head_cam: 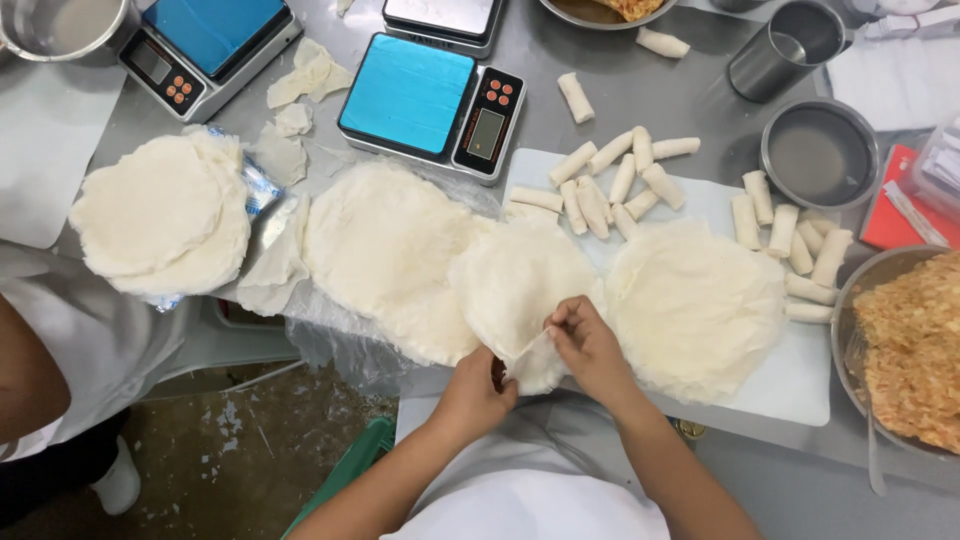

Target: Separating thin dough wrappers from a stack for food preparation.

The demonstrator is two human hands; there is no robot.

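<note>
A grey steel table (620, 95) stands above a stained brown floor (240, 450).

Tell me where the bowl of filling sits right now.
In the head view the bowl of filling sits at the far right edge, beside the white cutting board, just below the empty steel bowl.

Grey steel table (600, 70): bore white cutting board (800, 385); left of it, blue scale (432, 103); right, filling bowl (905, 350).
</note>
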